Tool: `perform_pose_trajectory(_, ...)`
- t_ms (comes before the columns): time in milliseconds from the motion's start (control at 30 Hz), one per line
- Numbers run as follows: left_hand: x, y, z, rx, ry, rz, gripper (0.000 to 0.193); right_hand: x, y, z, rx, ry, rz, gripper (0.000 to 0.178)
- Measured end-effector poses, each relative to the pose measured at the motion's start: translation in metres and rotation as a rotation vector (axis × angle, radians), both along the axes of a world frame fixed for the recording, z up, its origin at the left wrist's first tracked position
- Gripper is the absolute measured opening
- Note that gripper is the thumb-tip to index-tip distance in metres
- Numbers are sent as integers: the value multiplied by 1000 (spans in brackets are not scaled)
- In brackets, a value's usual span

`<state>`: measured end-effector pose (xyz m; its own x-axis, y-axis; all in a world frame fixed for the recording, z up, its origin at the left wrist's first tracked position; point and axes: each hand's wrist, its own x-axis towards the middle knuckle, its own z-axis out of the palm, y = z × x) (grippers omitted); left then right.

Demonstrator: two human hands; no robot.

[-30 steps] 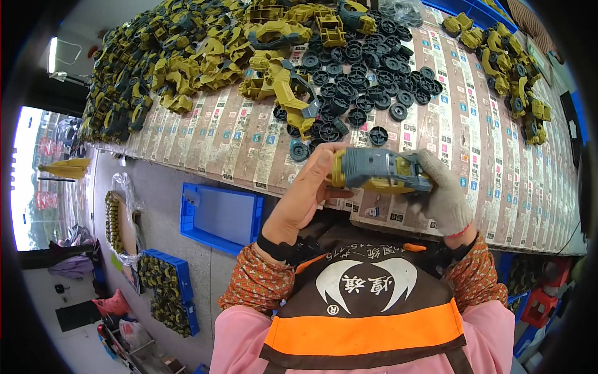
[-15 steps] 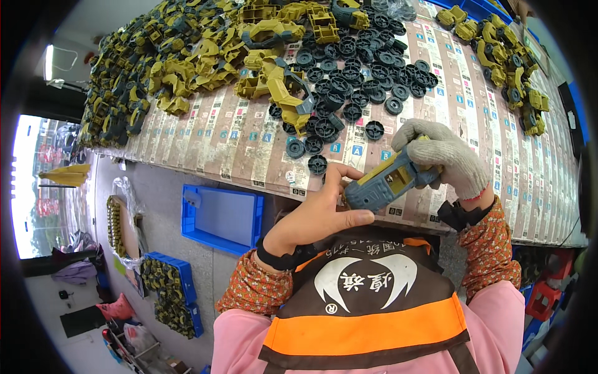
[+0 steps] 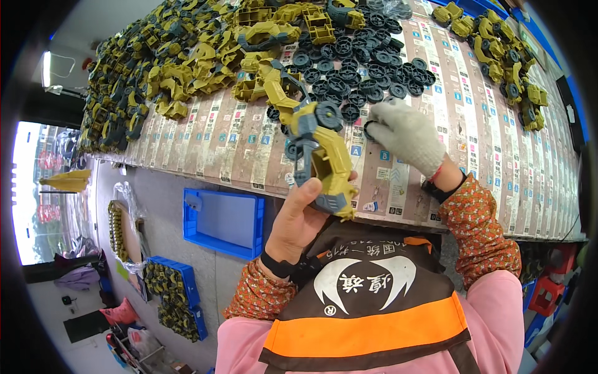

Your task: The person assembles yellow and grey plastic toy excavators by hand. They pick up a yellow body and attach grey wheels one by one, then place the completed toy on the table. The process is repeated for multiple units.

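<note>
My bare left hand (image 3: 298,223) is closed round one end of a yellow and grey-blue toy vehicle body (image 3: 335,163). The body is tilted up above the front of the table, and a dark wheel (image 3: 328,116) shows at its far end. My right hand (image 3: 408,136), in a pale knitted glove, reaches over the tabletop to the right of the body. Its fingertips are closed on a loose black toy wheel (image 3: 368,131), mostly hidden by the glove. Beyond both hands lies a pile of loose black wheels (image 3: 374,71).
Yellow and grey toy bodies (image 3: 205,65) are heaped across the table's far left. Vehicles with wheels (image 3: 507,68) lie at the far right. On the floor to the left are a blue tray (image 3: 224,246) and blue crates of toy parts (image 3: 187,280).
My left hand has turned the toy body upward, its far end now near the wheels. The right hand has let go of the body and moved left onto a loose wheel.
</note>
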<state>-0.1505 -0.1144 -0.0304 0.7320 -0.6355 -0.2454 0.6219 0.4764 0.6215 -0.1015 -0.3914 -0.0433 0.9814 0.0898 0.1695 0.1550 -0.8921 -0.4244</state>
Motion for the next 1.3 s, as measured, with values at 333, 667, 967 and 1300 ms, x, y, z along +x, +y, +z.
perform_pose_trajectory(333,-2,-8,-10,-68,4,221,74,-30,25,17,308,193,-9,29)
perform_pose_trajectory(667,-12,-30,1,89,-145,283,70,-90,60,33,891,199,-46,27)
perform_pose_trajectory(967,-17,-40,-1,154,-304,343,85,-106,60,36,752,180,-75,32)
perform_pose_trajectory(1300,-30,-51,-8,527,-622,243,108,-122,52,42,527,156,-10,41)
